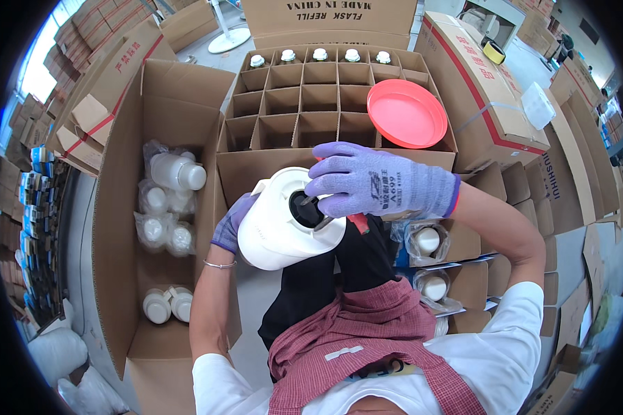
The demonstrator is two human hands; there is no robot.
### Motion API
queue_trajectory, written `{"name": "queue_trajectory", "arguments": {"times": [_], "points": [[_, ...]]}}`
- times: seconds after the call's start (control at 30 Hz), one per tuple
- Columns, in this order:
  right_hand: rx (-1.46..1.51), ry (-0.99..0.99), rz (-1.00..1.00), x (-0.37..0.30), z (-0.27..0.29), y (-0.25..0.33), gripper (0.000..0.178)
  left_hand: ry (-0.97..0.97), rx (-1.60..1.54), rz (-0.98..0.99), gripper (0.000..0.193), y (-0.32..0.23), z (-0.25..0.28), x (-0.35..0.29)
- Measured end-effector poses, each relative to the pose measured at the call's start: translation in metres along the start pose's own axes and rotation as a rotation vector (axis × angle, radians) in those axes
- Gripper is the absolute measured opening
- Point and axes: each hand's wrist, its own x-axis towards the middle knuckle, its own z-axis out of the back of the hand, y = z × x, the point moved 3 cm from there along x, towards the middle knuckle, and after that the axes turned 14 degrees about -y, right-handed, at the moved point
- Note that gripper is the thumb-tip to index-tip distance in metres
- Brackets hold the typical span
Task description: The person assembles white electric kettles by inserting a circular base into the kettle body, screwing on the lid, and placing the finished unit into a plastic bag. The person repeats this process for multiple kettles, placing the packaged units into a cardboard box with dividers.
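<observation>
A person in a red checked apron [367, 318] and a white T-shirt [498, 339] works over a white jug [273, 235], which is tilted above the lap with its round black collar [308, 209] facing up. The left hand [235, 220], in a purple glove, grasps the jug by its left side, the fingertips hidden behind the white body. The right hand [374, 181], gloved the same way, reaches across from the right with its fingers bent close together over the collar, beside a slim grey metal piece [306, 200]; whether they are clenched on that piece cannot be told.

Directly beyond the jug stands a carton [239, 169] split by cardboard dividers into rows of compartments. Five white caps [320, 54] line its far row, and a round red dish [406, 113] rests over its right side. To the left, a tall open carton [118, 228] contains white plastic parts [176, 173], several in clear bags, with a pair lying apart toward the near end. At right, beside the person's arm, bagged white pieces [428, 240] sit in open boxes [467, 238]. Farther off, a red-striped carton [477, 90] carries a yellow-edged roll of tape [493, 52].
</observation>
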Motion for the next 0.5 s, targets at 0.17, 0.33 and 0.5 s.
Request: {"name": "queue_trajectory", "arguments": {"times": [0.17, 0.33, 0.5], "points": [[-0.366, 0.134, 0.323, 0.018, 0.012, 0.025, 0.032, 0.167, 0.000, 0.018, 0.032, 0.000, -0.007, 0.000], [-0.435, 0.045, 0.587, 0.026, 0.004, 0.034, 0.025, 0.210, 0.130, 0.036, 0.038, -0.005, -0.007, 0.008], [0.034, 0.340, -0.090, 0.000, -0.016, 0.031, 0.021, 0.130, 0.230, 0.020, 0.040, -0.039, -0.031, -0.021]]}}
